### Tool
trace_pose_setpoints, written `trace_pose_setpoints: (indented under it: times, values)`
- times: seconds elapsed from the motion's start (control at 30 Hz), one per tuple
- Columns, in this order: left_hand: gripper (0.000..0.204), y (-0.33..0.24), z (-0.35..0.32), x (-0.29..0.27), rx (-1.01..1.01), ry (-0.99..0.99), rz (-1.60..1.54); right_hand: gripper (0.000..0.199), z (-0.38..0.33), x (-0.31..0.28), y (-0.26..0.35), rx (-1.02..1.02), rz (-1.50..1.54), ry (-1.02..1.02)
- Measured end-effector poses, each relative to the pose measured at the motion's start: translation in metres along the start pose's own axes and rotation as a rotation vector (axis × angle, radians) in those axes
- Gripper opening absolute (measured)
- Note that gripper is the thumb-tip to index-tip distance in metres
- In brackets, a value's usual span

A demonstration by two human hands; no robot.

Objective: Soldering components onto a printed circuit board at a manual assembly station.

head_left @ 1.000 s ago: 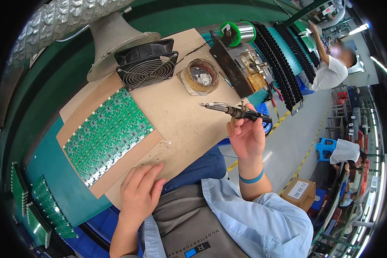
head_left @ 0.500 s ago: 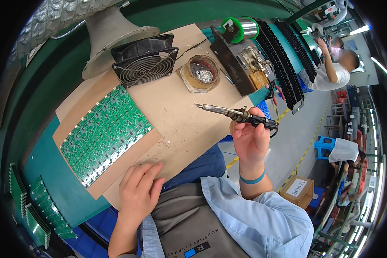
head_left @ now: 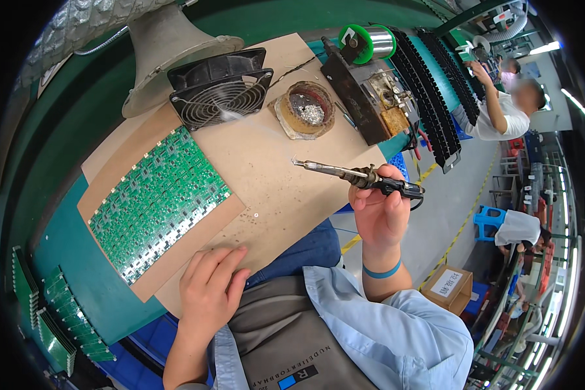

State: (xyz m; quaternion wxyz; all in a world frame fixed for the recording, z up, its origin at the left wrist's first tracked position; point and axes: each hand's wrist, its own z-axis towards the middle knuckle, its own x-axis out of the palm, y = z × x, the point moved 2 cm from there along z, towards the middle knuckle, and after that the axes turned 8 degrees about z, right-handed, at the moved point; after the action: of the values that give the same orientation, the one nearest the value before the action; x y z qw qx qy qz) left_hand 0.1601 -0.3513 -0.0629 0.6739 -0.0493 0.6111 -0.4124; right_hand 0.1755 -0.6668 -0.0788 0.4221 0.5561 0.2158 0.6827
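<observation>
My right hand (head_left: 382,207) grips a soldering iron (head_left: 344,173) by its black handle. Its metal tip points left, raised over the brown board sheet (head_left: 286,188). Flat near the sheet's front edge rests my left hand (head_left: 213,281), fingers apart, with nothing in it. Left of centre lies a green panel of circuit boards (head_left: 159,205), dense with small parts, on a piece of brown card. Beyond the iron stands a round pot (head_left: 305,112) with silvery solder bits inside. A thin wisp of smoke shows between the tip and the fan.
A black fan (head_left: 221,94) stands at the back, before a grey exhaust hood (head_left: 166,55). A green-rimmed solder spool (head_left: 374,44) sits on a dark metal feeder (head_left: 357,97). Black racks (head_left: 429,97) line the right. More boards (head_left: 75,312) lie far left. A co-worker (head_left: 507,110) sits beyond.
The soldering iron has turned slightly, its handle end dipping a little to the right. Smoke now rises near the fan. My left hand stays in place.
</observation>
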Motion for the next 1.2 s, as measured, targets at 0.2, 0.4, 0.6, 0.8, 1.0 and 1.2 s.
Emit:
trace_pose_setpoints:
  times: [0.2,0.4,0.6,0.8,1.0,1.2]
  values:
    - [0.038,0.002,-0.001,0.000,0.002,0.009,-0.003,0.051,0.000,0.000,0.001,-0.071,-0.099,-0.049]
    - [0.038,0.001,0.000,0.000,0.015,-0.006,-0.011,0.046,0.006,-0.011,-0.004,-0.515,-0.650,-0.040]
    - [0.038,0.000,0.000,-0.001,0.009,-0.002,-0.012,0.041,-0.004,-0.012,-0.015,-0.250,-0.824,-0.146]
    - [0.038,0.000,-0.001,0.000,0.007,-0.004,-0.010,0.044,-0.009,-0.007,-0.007,-0.195,-0.686,-0.205]
    - [0.038,-0.003,0.000,0.000,0.011,-0.011,-0.001,0.050,-0.010,-0.017,0.008,-0.115,-0.146,-0.153]
    - [0.039,-0.003,-0.001,0.001,0.007,-0.006,0.017,0.054,-0.012,-0.015,0.010,-0.042,0.127,-0.088]
